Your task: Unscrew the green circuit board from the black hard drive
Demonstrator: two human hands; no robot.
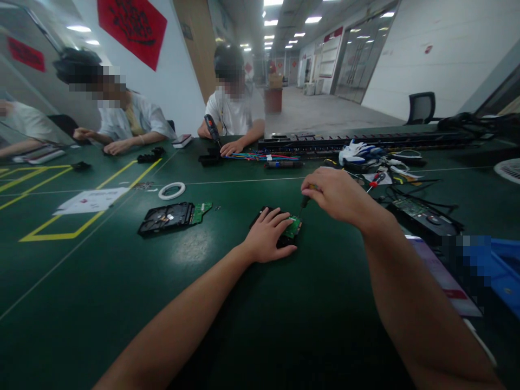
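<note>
A hard drive with a green circuit board [292,229] lies on the green table in front of me. My left hand [268,235] rests flat on it with the fingers spread, covering much of its left part. My right hand [335,195] is closed round a screwdriver [304,202], held nearly upright. Its tip points down at the board's upper right edge; whether it sits in a screw is too small to tell. To the left lies a second hard drive [166,218], its green board [201,212] sticking out at the right end. Tiny screws [218,208] lie beside that board.
A white tape ring [171,190] and a paper sheet [90,200] lie to the left. On the right are another drive [426,216] with cables, gloves [359,153], a red screwdriver [376,182] and a blue bin [499,271]. Across the table a person holds a power screwdriver [212,128].
</note>
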